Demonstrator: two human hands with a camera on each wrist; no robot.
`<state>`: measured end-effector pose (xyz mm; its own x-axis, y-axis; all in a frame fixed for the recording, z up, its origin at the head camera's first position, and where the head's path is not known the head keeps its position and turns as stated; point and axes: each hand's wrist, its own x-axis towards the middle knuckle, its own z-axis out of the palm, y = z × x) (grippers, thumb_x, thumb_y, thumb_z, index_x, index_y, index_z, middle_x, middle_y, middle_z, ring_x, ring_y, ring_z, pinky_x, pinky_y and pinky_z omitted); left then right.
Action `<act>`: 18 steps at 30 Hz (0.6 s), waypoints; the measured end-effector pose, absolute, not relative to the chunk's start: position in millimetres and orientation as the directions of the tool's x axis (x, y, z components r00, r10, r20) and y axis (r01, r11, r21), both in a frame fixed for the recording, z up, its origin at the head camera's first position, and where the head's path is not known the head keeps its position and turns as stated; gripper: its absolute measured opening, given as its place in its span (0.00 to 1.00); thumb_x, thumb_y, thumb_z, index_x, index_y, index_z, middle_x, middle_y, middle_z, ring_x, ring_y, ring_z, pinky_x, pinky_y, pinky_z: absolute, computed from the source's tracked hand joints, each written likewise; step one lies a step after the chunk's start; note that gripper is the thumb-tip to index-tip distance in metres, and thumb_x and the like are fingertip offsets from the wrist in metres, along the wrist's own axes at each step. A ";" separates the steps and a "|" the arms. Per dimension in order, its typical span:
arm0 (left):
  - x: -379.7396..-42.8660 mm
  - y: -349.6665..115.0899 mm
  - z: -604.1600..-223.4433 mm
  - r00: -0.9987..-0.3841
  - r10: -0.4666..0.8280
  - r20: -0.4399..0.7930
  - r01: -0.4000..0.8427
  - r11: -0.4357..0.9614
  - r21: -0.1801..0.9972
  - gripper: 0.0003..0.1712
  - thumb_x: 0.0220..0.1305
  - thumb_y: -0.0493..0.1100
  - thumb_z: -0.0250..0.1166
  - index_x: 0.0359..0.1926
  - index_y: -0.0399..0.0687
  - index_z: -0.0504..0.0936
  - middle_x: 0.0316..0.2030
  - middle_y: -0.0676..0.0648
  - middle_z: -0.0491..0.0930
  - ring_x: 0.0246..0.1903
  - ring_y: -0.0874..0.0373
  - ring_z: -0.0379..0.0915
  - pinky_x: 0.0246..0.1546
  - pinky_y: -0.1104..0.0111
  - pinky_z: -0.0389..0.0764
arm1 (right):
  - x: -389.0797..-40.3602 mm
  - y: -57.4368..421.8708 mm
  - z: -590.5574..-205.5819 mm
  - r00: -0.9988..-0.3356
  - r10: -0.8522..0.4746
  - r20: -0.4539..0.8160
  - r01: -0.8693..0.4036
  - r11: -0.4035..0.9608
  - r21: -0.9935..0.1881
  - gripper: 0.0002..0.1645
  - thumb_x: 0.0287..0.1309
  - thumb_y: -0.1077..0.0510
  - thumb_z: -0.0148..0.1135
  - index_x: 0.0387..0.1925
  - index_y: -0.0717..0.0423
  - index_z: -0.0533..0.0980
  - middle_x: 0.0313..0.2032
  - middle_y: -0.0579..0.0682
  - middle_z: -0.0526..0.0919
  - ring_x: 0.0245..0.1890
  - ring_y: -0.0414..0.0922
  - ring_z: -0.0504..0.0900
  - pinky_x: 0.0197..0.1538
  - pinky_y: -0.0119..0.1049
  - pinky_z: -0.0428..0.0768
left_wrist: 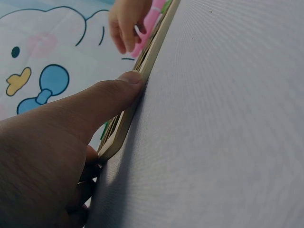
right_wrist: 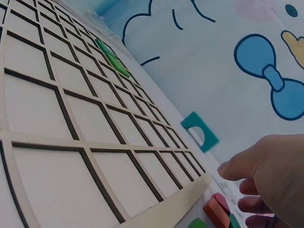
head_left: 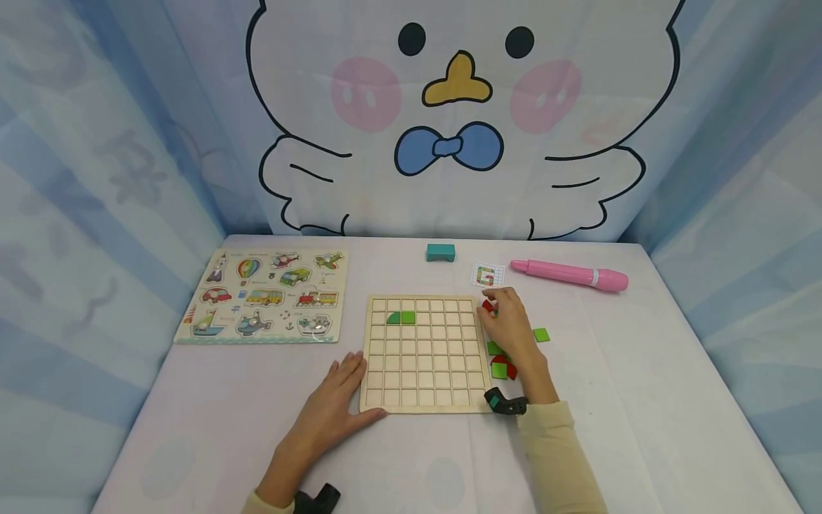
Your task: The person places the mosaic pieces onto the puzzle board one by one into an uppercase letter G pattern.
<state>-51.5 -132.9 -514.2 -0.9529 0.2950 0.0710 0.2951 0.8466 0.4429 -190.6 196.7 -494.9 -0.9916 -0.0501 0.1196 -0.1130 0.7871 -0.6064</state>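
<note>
A wooden grid board (head_left: 424, 360) lies flat on the table. Near its top left, a green quarter-round tile (head_left: 394, 318) sits beside a green square tile (head_left: 408, 318) in neighbouring cells. My left hand (head_left: 330, 404) rests at the board's lower left corner, fingers along the left side and thumb touching the front edge. My right hand (head_left: 511, 325) hovers at the board's right side, over loose red and green tiles. Its fingers are loosely bent near a red tile (right_wrist: 217, 212), with no tile visible between them; the palm side is partly hidden.
A small pattern card (head_left: 488, 275) and a pink pen-like stick (head_left: 568, 275) lie behind my right hand. A teal arch block (head_left: 440, 253) stands at the back. At left is a picture puzzle board (head_left: 263, 294). One green tile (head_left: 541, 335) lies farther right.
</note>
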 end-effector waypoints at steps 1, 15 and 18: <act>-51.5 -132.9 -514.2 -0.952 0.296 0.073 0.297 0.847 0.442 0.54 0.54 0.67 0.72 0.71 0.36 0.68 0.74 0.41 0.64 0.75 0.47 0.58 0.78 0.54 0.58 | -190.6 198.2 -494.6 -0.994 -0.042 0.106 -0.098 0.790 -0.606 0.24 0.67 0.55 0.61 0.60 0.63 0.75 0.55 0.61 0.75 0.50 0.55 0.76 0.55 0.51 0.81; -50.9 -132.7 -514.8 -0.952 0.294 0.088 0.302 0.846 0.439 0.54 0.53 0.67 0.72 0.71 0.36 0.68 0.74 0.41 0.65 0.75 0.47 0.58 0.78 0.54 0.59 | -193.4 221.5 -495.4 -0.998 0.058 0.035 0.026 0.804 -0.594 0.26 0.67 0.55 0.60 0.63 0.62 0.73 0.60 0.62 0.72 0.54 0.56 0.73 0.64 0.54 0.78; -50.5 -132.8 -514.2 -0.952 0.295 0.087 0.302 0.845 0.442 0.54 0.53 0.67 0.72 0.71 0.36 0.68 0.74 0.41 0.65 0.75 0.47 0.58 0.78 0.54 0.58 | -193.0 226.5 -496.0 -0.997 0.074 0.018 0.049 0.805 -0.591 0.26 0.68 0.57 0.58 0.64 0.61 0.72 0.62 0.62 0.71 0.56 0.57 0.72 0.67 0.56 0.76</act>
<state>-50.5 -132.8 -514.2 -0.9517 0.2946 0.0869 0.3018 0.8448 0.4418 -193.0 226.5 -496.0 -0.9971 0.0737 0.0177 0.0490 0.8053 -0.5909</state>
